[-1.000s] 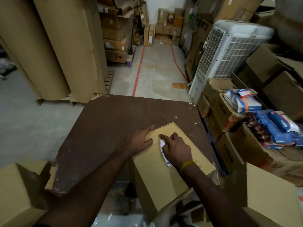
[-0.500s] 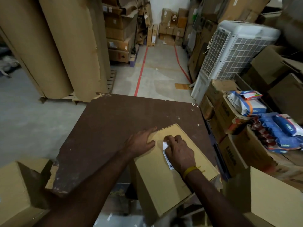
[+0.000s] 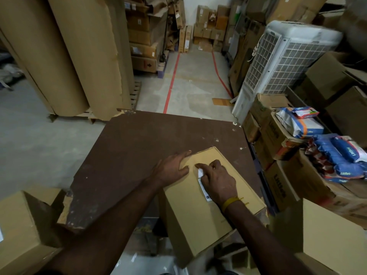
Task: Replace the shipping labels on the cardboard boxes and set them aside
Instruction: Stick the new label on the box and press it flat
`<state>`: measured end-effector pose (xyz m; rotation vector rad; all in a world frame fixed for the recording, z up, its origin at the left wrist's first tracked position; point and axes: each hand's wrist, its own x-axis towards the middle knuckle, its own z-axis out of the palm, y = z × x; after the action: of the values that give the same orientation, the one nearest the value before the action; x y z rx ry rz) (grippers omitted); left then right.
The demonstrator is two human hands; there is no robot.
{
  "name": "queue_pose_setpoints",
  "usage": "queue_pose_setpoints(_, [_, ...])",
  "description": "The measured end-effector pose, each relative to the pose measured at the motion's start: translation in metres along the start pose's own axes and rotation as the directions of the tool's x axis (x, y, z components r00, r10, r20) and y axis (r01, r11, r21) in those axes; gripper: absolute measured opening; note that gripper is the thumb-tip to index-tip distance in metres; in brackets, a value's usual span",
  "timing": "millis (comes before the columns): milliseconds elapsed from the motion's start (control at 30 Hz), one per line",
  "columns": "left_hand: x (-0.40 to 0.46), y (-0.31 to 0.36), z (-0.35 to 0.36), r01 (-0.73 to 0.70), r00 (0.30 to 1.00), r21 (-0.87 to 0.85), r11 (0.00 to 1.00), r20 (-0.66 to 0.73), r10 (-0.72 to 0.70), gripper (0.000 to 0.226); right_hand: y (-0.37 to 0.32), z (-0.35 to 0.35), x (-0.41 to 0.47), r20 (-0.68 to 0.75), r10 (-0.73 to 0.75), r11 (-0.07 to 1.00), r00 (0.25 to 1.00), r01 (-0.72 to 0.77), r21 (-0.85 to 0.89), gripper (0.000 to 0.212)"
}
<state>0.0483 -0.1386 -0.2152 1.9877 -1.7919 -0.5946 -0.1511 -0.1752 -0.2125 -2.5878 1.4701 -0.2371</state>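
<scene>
Hands: left (image 3: 170,168) flat on box (image 3: 200,211) | right (image 3: 217,180) pinching label (image 3: 203,187) | cooler (image 3: 282,62) right of table (image 3: 139,147)

Your right hand (image 3: 217,180) covers most of the shipping label (image 3: 204,188); its print is too small to read.
</scene>
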Motion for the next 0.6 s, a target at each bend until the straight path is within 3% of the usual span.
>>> queue_pose_setpoints(267, [-0.0013, -0.0006, 0.0, -0.001, 1.0, 0.009, 1.0, 0.003, 0.001, 0.063, -0.0024, 0.0009, -0.0012, -0.03, 0.03, 1.0, 0.999, -0.03, 0.004, 0.024])
queue_pose_setpoints(433, [-0.0018, 0.0009, -0.0011, 0.001, 1.0, 0.008, 1.0, 0.003, -0.001, 0.063, -0.0031, -0.0014, -0.0005, -0.008, 0.022, 1.0, 1.0, -0.022, 0.006, 0.032])
queue_pose_setpoints(600, [-0.002, 0.0003, -0.0003, -0.009, 1.0, 0.006, 1.0, -0.013, 0.009, 0.063, -0.0039, -0.0016, -0.0023, -0.025, 0.035, 0.999, 0.999, -0.035, 0.003, 0.023])
